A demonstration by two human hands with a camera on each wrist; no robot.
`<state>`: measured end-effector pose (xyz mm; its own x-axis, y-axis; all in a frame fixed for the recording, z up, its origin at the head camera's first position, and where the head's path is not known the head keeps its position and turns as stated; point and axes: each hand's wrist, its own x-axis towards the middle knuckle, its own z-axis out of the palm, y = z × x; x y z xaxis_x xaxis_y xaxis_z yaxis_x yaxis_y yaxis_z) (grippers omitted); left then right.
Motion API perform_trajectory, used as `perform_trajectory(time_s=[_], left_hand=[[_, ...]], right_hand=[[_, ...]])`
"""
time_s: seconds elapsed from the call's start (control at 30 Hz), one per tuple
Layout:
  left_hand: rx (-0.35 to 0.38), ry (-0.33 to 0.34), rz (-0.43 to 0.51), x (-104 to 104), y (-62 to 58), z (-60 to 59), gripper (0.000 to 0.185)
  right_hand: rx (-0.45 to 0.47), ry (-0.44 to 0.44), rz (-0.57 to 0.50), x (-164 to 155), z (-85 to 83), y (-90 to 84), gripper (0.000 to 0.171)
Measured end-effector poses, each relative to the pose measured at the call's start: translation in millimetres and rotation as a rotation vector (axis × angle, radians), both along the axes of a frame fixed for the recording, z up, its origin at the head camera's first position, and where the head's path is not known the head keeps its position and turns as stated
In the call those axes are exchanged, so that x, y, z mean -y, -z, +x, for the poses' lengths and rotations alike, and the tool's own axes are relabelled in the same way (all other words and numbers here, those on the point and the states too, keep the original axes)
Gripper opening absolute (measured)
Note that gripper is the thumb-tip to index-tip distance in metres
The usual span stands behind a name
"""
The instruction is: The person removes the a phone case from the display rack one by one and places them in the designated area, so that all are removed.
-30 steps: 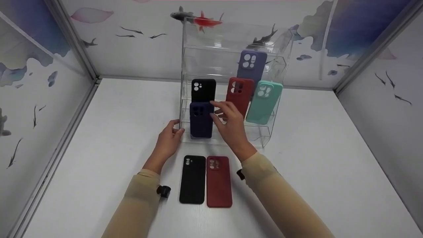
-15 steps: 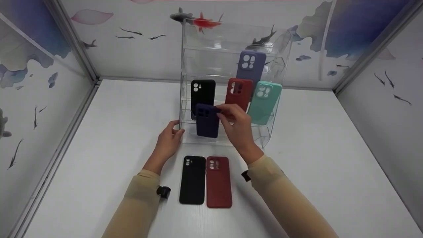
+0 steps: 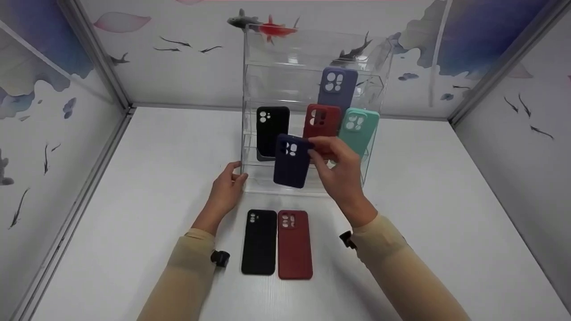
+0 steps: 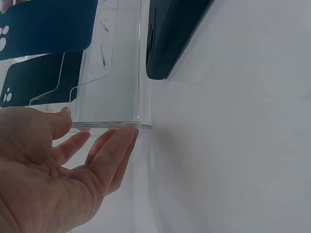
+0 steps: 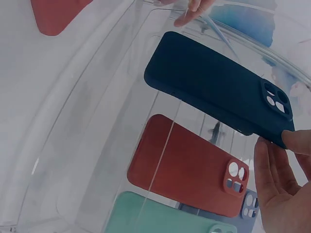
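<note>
My right hand pinches the top corner of a navy phone case and holds it in the air in front of the clear acrylic display stand. The same navy phone case shows in the right wrist view, held by thumb and fingers at its camera end. My left hand rests against the stand's front left corner with fingers relaxed; the left wrist view shows those fingers touching the stand's clear edge. A black case, a red case, a mint case and a lilac case stand on the tiers.
A black case and a dark red case lie flat side by side on the white table just in front of the stand. Painted panels wall the table in on three sides.
My right hand has lifted the navy case off the lowest tier and carried it right and toward me, tilting it. The left hand has stayed at the stand's corner.
</note>
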<state>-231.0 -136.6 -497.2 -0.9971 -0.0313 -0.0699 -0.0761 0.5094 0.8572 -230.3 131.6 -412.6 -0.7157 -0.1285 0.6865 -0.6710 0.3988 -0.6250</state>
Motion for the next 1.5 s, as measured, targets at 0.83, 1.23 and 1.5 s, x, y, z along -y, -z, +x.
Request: perform_trajectory(time_s=[0.83,1.23,1.5], left_hand=[[0.014,-0.007,-0.010,2,-2.7,1.6,0.049],[0.000,0.010,-0.018,0,1.0,1.6,0.050],[-0.005,0.007,-0.004,0,-0.5,2.1,0.049]], right_hand=[[0.840,-0.027,0.236,-83,25.8,2.7,0.026],[0.971,-0.065,0.308,-100,29.8,39.2,0.027],[0.997,-0.065,0.315,-102,30.2,56.7,0.027]])
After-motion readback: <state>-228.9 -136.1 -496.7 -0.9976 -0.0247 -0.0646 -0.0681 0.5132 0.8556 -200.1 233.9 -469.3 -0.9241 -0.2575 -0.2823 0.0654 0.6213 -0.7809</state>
